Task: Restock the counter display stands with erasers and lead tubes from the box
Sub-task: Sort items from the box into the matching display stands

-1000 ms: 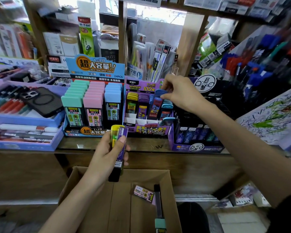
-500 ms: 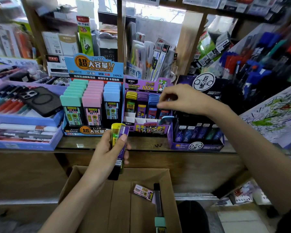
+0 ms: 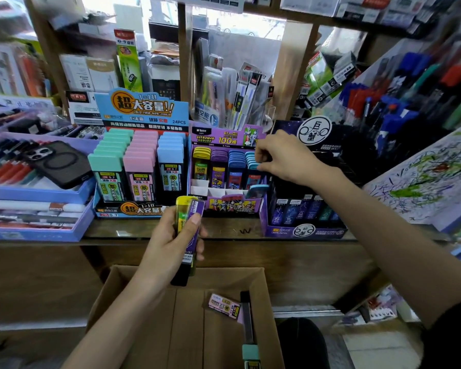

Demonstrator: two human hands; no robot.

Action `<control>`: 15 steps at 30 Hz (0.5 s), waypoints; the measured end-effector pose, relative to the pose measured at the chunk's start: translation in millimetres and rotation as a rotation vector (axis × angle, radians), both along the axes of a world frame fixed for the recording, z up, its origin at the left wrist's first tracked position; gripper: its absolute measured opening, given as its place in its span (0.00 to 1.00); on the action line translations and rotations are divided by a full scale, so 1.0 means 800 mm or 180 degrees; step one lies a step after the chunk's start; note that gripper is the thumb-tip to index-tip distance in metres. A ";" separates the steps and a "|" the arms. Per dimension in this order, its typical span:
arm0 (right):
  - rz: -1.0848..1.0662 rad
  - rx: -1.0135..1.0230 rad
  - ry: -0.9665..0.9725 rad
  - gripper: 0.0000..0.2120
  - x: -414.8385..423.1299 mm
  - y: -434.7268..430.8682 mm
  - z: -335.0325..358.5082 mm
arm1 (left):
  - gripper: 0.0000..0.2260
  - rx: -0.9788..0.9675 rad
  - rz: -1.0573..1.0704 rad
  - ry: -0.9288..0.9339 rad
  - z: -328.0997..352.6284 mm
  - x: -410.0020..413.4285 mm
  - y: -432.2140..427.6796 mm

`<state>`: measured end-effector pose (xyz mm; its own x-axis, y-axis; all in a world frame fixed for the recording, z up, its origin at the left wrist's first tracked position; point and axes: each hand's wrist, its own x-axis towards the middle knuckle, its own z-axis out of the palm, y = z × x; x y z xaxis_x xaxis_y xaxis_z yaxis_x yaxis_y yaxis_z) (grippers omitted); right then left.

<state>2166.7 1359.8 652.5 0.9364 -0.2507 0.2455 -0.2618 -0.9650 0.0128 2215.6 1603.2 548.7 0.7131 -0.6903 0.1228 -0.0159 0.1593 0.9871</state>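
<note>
My left hand (image 3: 168, 246) grips two lead tubes (image 3: 190, 211), one yellow and one purple, above the cardboard box (image 3: 133, 302). My right hand (image 3: 282, 158) reaches over the purple display stand (image 3: 232, 205), its curled fingertips pinching the cap of a light-blue lead tube (image 3: 250, 158) in the rightmost column. Another light-blue tube (image 3: 257, 190) leans tilted in the stand's front right slot. In the box lie a pink tube (image 3: 224, 306) and a dark tube with a green cap (image 3: 248, 331).
A blue stand (image 3: 141, 110) of large green, pink and blue tubes stands left of the purple one, and a dark stand (image 3: 304, 230) is on its right. A phone (image 3: 59, 163) lies on pen trays at far left. Pens crowd the right shelf.
My right hand has lowered a blue tube into the purple stand's right column and stays at its cap. My left hand has kept its two tubes in place.
</note>
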 end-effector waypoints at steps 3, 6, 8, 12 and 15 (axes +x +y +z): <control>-0.0104 -0.0138 0.0019 0.07 0.006 -0.002 -0.004 | 0.12 -0.0028 -0.0019 0.0022 0.001 -0.001 0.001; -0.0079 0.0173 -0.0154 0.06 -0.004 0.002 0.003 | 0.12 -0.0064 -0.0028 0.0008 0.001 0.000 0.003; 0.0150 0.0879 -0.0381 0.05 -0.016 0.015 0.012 | 0.12 -0.0099 -0.0030 0.0000 0.001 0.001 0.005; 0.0639 0.2099 -0.0374 0.07 -0.029 0.074 0.008 | 0.13 -0.0123 -0.0079 -0.0112 0.005 0.003 0.006; 0.0728 0.2815 -0.0158 0.06 -0.019 0.115 -0.019 | 0.14 -0.0168 -0.0087 -0.0091 0.008 0.002 0.004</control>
